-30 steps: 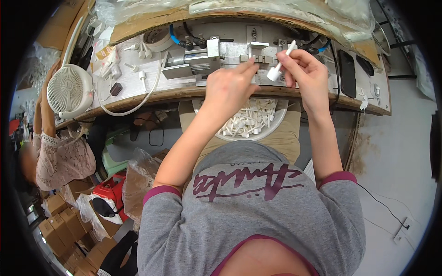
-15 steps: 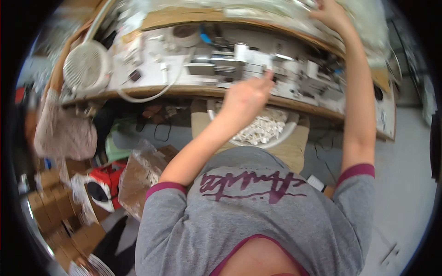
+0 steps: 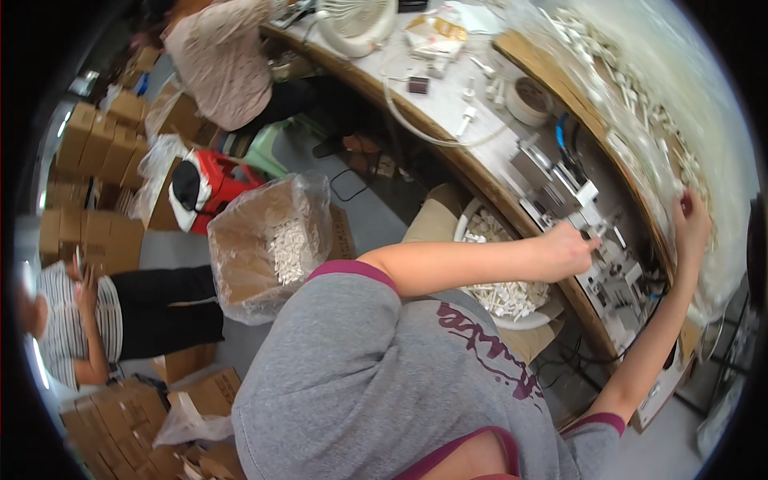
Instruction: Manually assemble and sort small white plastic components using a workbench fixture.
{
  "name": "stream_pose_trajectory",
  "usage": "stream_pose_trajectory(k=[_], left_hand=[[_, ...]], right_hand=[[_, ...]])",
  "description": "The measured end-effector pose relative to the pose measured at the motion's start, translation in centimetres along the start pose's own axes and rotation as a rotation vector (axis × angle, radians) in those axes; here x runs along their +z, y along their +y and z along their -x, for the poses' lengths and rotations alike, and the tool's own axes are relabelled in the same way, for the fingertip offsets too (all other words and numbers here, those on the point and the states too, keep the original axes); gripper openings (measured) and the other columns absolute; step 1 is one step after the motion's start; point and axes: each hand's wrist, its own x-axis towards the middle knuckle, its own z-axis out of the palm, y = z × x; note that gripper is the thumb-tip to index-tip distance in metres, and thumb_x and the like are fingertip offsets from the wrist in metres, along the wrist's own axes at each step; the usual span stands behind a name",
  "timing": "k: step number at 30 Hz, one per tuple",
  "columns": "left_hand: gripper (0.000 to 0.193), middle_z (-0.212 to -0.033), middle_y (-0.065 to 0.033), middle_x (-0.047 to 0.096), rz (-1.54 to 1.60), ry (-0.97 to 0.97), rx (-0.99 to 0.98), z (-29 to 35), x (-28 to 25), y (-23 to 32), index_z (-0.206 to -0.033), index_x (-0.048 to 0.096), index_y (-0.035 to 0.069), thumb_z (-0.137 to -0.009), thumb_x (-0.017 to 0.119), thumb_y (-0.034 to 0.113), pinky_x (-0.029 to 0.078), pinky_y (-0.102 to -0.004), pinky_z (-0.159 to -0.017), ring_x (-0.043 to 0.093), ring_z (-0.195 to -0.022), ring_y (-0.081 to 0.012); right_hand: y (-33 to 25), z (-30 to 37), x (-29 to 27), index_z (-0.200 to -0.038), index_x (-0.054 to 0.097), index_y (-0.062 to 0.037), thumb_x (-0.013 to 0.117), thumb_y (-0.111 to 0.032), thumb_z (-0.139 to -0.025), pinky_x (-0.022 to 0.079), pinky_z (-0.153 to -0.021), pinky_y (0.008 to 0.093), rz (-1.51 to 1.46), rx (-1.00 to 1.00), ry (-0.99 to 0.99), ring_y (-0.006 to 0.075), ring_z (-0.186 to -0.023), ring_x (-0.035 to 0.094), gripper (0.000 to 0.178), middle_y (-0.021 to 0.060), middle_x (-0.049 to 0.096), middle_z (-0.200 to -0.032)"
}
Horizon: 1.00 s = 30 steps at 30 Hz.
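A white-topped workbench with a wooden front edge point(image 3: 488, 180) slants across a room with brown cardboard boxes point(image 3: 120, 424) on a grey floor. Along its back edge, a plastic-lined cardboard carton point(image 3: 532, 52) holds white plastic stemmed pieces point(image 3: 636, 96); the right hand point(image 3: 693, 222) is there, fingers curled. Nearer the front edge, the left hand point(image 3: 564, 252), loosely curled, is at a silver metal fixture point(image 3: 552, 182). Whether either hand pinches anything cannot be told. The left forearm partly hides a piece-filled white basin point(image 3: 528, 322); a round white fan point(image 3: 356, 20) is cut off above.
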Motion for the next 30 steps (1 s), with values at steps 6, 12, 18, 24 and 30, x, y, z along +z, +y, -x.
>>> stream_pose_trajectory(k=[6, 12, 18, 24, 30], left_hand=[[0.044, -0.103, -0.0134, 0.069, 0.704, 0.351, -0.317, -1.5, -4.1, 0.4, -0.110, 0.066, -0.001, -0.071, 0.077, 0.017, 0.056, -0.0367, -0.060, 0.069, -0.077, -0.0251], [0.030, -0.097, -0.0146, 0.068, 0.940, 0.492, -0.295, -3.4, -7.7, 0.3, -0.107, 0.067, -0.003, -0.078, 0.072, 0.005, 0.060, -0.0309, -0.070, 0.070, -0.084, -0.0213], [0.027, -0.091, -0.0119, 0.066, 0.880, 0.615, -0.277, -3.1, -8.1, -0.1, -0.099, 0.066, -0.001, -0.075, 0.074, 0.006, 0.058, -0.0308, -0.070, 0.069, -0.079, -0.0217], [0.030, -0.086, -0.0093, 0.063, 0.816, 0.666, -0.270, -2.3, -8.6, -0.4, -0.100, 0.065, 0.001, -0.074, 0.076, 0.010, 0.055, -0.0309, -0.069, 0.067, -0.076, -0.0208], [0.037, -0.100, -0.0070, 0.068, 0.763, 0.651, -0.472, 2.4, -12.8, -0.7, -0.106, 0.066, 0.006, -0.079, 0.080, 0.027, 0.052, -0.0281, -0.063, 0.066, -0.069, -0.0149]], right_hand=[[-7.0, 5.7, -2.6, -0.110, 0.069, -0.0040, 0.062, 0.005, -0.089, 0.053, -0.078, 0.0328, 0.025, -0.321, 0.266, 0.0238, -0.086, 0.067, 0.024, 0.0106, 0.069, -0.100], [-12.9, 8.7, -2.0, -0.109, 0.067, 0.0069, 0.063, 0.012, -0.085, 0.057, -0.082, 0.0366, -0.055, -0.580, 0.219, 0.0309, -0.096, 0.069, 0.025, 0.0186, 0.068, -0.108], [-13.8, 7.4, -1.6, -0.109, 0.067, 0.0080, 0.062, 0.014, -0.084, 0.059, -0.082, 0.0360, -0.103, -0.662, 0.225, 0.0316, -0.096, 0.069, 0.027, 0.0210, 0.068, -0.109], [-14.7, 6.6, -0.8, -0.109, 0.068, 0.0069, 0.062, 0.011, -0.085, 0.058, -0.081, 0.0359, -0.170, -0.655, 0.198, 0.0319, -0.097, 0.069, 0.025, 0.0210, 0.068, -0.111], [-14.2, 6.5, -2.0, -0.111, 0.067, 0.0048, 0.060, 0.008, -0.088, 0.056, -0.084, 0.0367, -0.124, -0.592, 0.221, 0.0315, -0.101, 0.068, 0.024, 0.0199, 0.068, -0.112]])
